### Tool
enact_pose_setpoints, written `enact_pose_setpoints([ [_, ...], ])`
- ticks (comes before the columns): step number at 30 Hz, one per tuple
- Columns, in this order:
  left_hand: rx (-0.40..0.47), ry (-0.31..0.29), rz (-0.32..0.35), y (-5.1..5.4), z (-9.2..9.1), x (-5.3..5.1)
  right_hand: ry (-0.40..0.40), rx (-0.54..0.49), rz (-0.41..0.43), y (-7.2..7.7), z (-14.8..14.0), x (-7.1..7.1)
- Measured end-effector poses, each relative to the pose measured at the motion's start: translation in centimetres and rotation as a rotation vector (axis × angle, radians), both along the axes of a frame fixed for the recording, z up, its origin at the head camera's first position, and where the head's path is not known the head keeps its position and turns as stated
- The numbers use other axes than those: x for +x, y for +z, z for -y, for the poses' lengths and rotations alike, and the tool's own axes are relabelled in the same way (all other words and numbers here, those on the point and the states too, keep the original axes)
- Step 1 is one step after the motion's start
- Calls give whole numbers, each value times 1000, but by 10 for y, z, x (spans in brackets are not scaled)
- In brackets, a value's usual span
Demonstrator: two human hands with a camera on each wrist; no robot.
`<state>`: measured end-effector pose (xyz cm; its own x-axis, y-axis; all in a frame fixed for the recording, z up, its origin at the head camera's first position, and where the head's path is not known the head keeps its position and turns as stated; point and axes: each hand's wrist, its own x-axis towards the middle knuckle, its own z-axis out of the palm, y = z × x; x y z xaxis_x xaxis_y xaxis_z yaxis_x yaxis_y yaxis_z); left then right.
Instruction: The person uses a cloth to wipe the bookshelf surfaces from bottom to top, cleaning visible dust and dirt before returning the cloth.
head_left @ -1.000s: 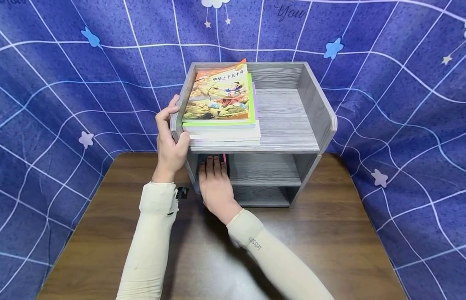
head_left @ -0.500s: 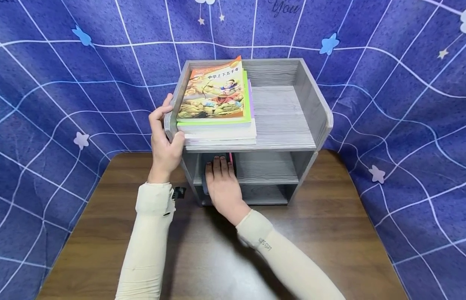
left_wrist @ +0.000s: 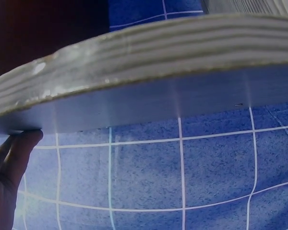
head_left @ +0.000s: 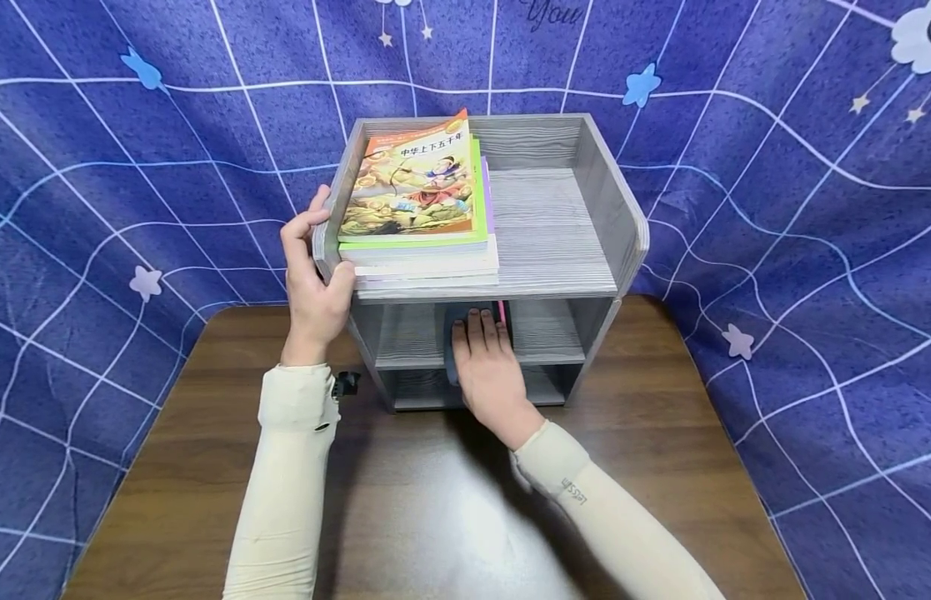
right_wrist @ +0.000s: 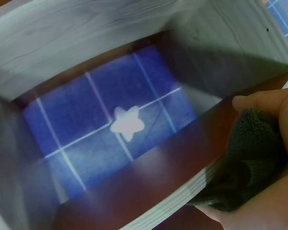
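A small grey wood-grain shelf unit [head_left: 585, 200] stands on the brown table. My left hand [head_left: 315, 292] grips its upper left side panel [left_wrist: 149, 52], thumb at the front edge and fingers outside. Inside the middle compartment, my right hand [head_left: 489, 367] holds a dark grey cloth [right_wrist: 254, 153] against the shelf board. In the head view the fingers lie fairly straight over the cloth, which has a pink edge strip; the right wrist view shows it bunched between thumb and fingers. A stack of books [head_left: 416, 192] lies on the top shelf's left side, an illustrated cover uppermost.
The wooden table [head_left: 405, 500] extends in front of and beside the unit. Behind hangs a blue curtain [head_left: 735, 167] with white lines and stars, visible through the unit's open back in the right wrist view. The lowest compartment [head_left: 420, 392] sits under the right hand.
My right hand has slid the cloth rightward along the middle shelf, from the left wall to past the middle. The left hand keeps its grip; the whole view has shifted slightly.
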<state>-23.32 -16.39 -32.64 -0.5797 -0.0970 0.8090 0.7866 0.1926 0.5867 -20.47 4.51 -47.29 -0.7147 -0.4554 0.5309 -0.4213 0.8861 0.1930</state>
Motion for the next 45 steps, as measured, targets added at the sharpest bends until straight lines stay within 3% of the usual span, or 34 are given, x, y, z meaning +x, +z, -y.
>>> enact_pose_setpoints([
  [21, 28, -7, -8, 1, 8, 1, 65, -98, -21, 1, -90, -4],
  [30, 4, 13, -8, -3, 6, 1, 72, -108, -17, -1, -104, 0],
  [36, -59, 69, -13, -2, 3, 2, 52, -151, 80, 5, -104, 4],
  [42, -69, 85, 17, -2, 1, 1, 7, -159, 271, 32, -92, 9],
  [45, -57, 82, 20, -3, 1, 0, 47, -189, 338, 42, -76, 9],
])
